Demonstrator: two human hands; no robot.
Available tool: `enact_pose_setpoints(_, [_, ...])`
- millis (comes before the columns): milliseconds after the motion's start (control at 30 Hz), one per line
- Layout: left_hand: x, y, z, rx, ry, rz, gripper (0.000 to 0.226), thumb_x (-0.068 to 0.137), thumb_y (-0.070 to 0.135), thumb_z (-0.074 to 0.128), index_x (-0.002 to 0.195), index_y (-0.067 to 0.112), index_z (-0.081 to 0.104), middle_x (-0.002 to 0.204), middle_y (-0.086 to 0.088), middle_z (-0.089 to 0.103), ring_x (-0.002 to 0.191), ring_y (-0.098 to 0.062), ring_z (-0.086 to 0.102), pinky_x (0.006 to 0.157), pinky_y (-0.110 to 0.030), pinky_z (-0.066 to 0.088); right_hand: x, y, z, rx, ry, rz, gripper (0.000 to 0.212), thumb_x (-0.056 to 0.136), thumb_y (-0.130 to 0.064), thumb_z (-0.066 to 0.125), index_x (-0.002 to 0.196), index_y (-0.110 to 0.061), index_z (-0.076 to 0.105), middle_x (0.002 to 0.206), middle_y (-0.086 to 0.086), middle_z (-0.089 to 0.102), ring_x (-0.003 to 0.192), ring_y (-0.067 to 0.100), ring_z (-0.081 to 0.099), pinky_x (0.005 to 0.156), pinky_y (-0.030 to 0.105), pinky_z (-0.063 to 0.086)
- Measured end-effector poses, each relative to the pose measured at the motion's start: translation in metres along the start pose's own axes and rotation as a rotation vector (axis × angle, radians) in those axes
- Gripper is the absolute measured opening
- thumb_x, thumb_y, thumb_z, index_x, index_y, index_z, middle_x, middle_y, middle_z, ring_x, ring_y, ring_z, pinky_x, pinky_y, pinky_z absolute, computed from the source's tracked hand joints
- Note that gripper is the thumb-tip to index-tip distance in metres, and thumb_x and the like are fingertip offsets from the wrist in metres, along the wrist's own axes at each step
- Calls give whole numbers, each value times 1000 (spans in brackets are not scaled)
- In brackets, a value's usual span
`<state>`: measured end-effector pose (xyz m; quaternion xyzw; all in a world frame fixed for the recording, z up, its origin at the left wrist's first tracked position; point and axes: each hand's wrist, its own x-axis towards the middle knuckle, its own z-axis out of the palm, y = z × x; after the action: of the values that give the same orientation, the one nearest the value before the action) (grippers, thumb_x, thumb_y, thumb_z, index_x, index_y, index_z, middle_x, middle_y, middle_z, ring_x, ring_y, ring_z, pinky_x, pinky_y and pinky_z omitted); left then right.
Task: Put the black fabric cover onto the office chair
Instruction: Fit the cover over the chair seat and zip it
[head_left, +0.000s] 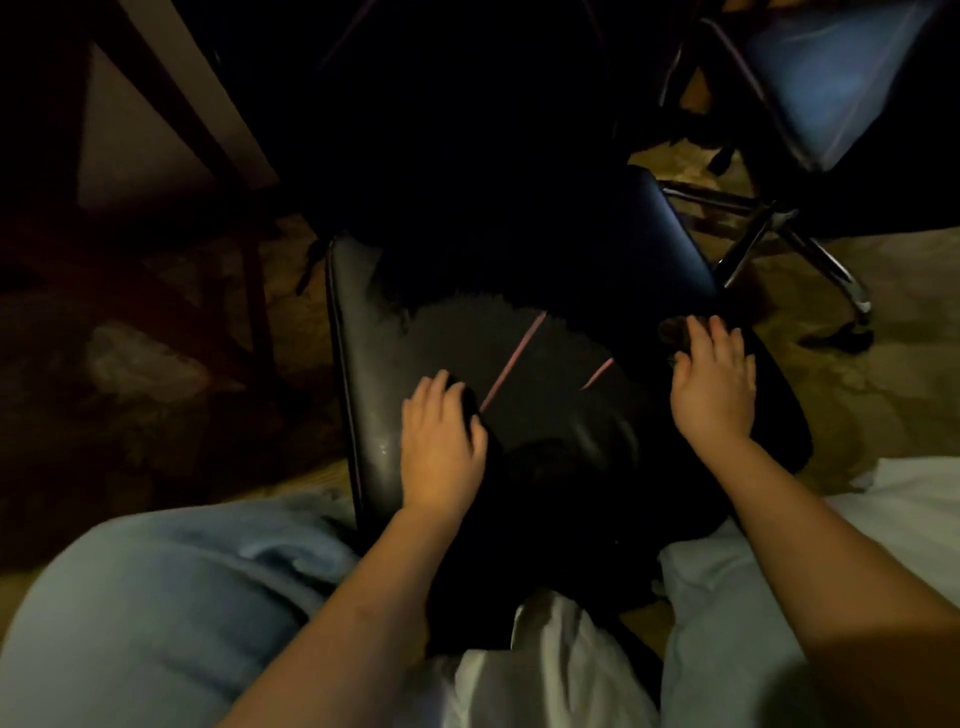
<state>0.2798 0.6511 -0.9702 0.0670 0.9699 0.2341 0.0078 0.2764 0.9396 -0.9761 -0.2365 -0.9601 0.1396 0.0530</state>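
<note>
Your left hand (441, 447), palm down, clenches the cover (597, 519) on the chair (371, 364) seat; your right hand (714, 379) lies knuckles-up at the seat's right edge, fingers bent, grip unclear

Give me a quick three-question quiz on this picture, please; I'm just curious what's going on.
1. True or false: the left hand and right hand are lifted clear of the office chair.
2. The thin stripes between the hands are: A pink, B green, C yellow?
3. Where in the picture is the second chair?
Key: 1 false, both lie on it. 2 A. 3 upper right.
</note>
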Motion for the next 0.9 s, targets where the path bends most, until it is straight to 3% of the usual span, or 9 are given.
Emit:
enact_pose_setpoints(67, [3,-22,-5,86,57,-30,45,94,26,47,132,4,52,146,-14,44,140,-33,33,116,-50,25,-4,2,2,17,11,-16,47,98,-15,46,145,-13,39,154,15,31,144,36,20,116,52,17])
enact_pose_setpoints(200, [1,-35,-2,133,82,-150,64,91,44,21,140,10,45,153,-7,37,145,-26,24,118,-48,16,-6,1,2,69,-10,-2,47,98,-15,44,145,-14,39,155,12,29,146,34,15,117,50,13])
enact_pose_setpoints(500, [-5,-27,16,166,163,-195,57,87,33,33,138,12,48,151,-7,40,143,-26,28,117,-53,19,-19,-14,5,87,-89,-104,48,97,-11,44,145,-17,40,156,8,29,146,33,12,117,52,10])
enact_pose_setpoints(633, [-6,-30,19,175,169,-195,58,86,33,33,138,12,47,152,-8,38,144,-27,27,117,-53,17,-54,-35,9,98,-185,-370,51,92,-14,45,143,-17,42,154,9,33,145,35,19,116,53,17])
enact_pose_setpoints(733, [-6,-31,20,178,181,-189,58,86,33,33,138,11,47,152,-8,39,143,-27,27,117,-53,17,-81,-46,12,83,-289,-474,53,94,-13,49,146,-20,38,157,3,27,147,26,13,119,41,8])
enact_pose_setpoints(800, [-5,-31,20,172,187,-192,58,86,32,33,138,11,47,152,-7,38,143,-27,27,117,-53,17,-82,-47,11,87,-282,-475,54,94,-14,50,146,-22,38,157,1,27,148,22,11,119,37,4])
enact_pose_setpoints(900, [-5,-31,20,174,197,-185,58,85,32,34,138,12,47,152,-7,38,143,-27,28,118,-52,16,-70,-46,9,-1,-226,-523,50,94,-20,46,144,-20,42,153,1,35,147,24,16,118,42,7])
